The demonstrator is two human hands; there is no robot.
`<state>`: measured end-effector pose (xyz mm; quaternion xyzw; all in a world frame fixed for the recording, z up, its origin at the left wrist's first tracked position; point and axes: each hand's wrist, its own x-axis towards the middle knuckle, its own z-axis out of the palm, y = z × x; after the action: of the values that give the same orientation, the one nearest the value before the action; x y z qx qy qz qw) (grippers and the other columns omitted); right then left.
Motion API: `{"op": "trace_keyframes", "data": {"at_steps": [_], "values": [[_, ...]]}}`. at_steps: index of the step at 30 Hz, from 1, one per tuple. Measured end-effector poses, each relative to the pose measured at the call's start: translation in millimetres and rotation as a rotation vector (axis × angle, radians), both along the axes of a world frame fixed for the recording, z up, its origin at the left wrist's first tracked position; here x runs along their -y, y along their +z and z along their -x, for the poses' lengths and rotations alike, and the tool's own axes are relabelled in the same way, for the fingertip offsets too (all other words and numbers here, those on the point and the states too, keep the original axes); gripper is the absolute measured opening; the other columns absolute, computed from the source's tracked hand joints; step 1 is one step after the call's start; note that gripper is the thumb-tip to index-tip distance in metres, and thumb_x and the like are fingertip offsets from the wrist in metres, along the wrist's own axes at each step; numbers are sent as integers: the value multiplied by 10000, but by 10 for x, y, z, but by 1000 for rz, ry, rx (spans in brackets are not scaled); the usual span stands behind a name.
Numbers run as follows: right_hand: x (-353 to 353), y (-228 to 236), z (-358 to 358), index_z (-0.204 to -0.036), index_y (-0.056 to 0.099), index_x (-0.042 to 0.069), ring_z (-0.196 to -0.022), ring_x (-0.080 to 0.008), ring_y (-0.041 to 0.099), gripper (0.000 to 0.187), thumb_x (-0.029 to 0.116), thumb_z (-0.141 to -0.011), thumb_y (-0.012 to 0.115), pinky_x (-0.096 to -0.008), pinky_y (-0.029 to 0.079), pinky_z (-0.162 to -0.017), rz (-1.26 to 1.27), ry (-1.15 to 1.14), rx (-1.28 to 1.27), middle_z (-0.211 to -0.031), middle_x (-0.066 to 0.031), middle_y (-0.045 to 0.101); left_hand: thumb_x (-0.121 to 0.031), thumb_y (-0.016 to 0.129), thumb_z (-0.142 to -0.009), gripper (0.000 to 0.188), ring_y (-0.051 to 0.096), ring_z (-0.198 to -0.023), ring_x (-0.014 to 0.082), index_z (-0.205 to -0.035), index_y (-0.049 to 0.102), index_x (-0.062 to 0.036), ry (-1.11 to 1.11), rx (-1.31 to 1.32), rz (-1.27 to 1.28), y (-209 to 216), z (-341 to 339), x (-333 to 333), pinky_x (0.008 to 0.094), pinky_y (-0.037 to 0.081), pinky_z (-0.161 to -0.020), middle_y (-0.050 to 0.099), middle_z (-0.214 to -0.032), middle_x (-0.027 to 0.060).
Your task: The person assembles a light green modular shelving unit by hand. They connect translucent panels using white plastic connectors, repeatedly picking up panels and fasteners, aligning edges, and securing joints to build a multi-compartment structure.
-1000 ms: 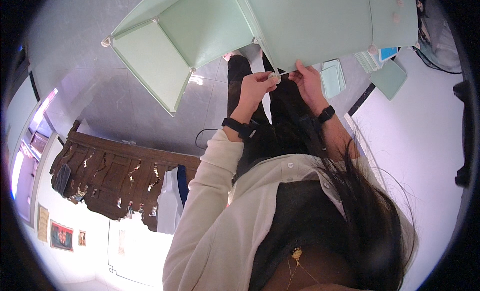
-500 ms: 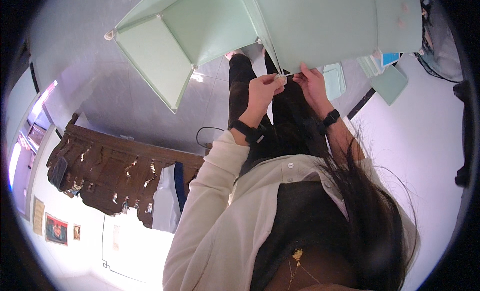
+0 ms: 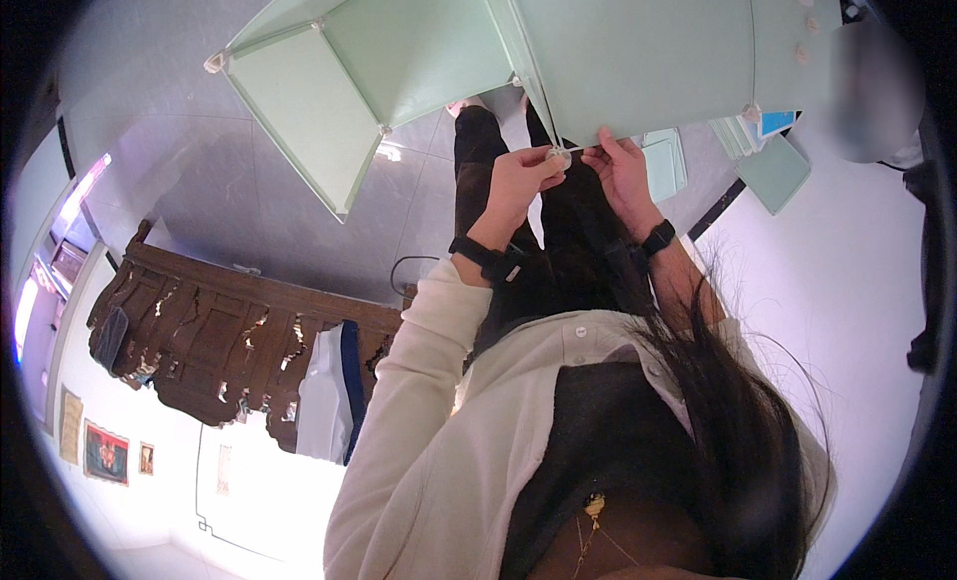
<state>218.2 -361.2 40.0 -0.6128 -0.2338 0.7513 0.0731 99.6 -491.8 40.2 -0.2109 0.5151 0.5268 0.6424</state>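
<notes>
A light-green panel cabinet with white corner connectors stands before me. Its large panel (image 3: 638,57) spans the upper middle, and an open cube-shaped compartment (image 3: 414,57) lies to its left. At the big panel's near lower corner, my left hand (image 3: 515,189) pinches a small whitish plastic connector (image 3: 560,159) between thumb and fingers. My right hand (image 3: 623,176) is just to the right, with its thumb and fingers closed on the panel's lower edge. The fingertips partly cover the joint, so how far the panel sits in the connector cannot be seen.
Loose green panels (image 3: 776,171) lie at the right beside a blue item (image 3: 776,123), and more stacked panels (image 3: 666,163) show behind my right hand. A carved dark wooden bench (image 3: 214,326) stands at the left, a white and blue object (image 3: 324,391) on it. A blurred grey shape (image 3: 877,92) is at upper right.
Both hands keep their grip at the connector and panel edge, with hardly any movement. The view has shifted slightly. At upper right, a blurred grey shape now covers part of the background.
</notes>
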Motion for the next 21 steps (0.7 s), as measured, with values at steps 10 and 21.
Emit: {"op": "trace_keyframes", "data": {"at_steps": [10,21], "values": [[9,-61,-28,-1023,544,-14,-762,-156,613,250,198,-908,608,-299,544,-696,-19,10,-25,-906,-73,610,-111,653,-856,287,647,-789,164,-1047,610,99,57,-9,63,58,-56,-67,258,552,-734,656,-949,121],[41,-141,-69,-1050,532,-30,-788,-166,611,297,215,-905,614,-317,544,-718,-48,41,-36,-938,-96,607,-83,639,-856,298,648,-820,191,-1060,576,125,95,13,130,0,-101,-140,279,561,-732,643,-969,145]]}}
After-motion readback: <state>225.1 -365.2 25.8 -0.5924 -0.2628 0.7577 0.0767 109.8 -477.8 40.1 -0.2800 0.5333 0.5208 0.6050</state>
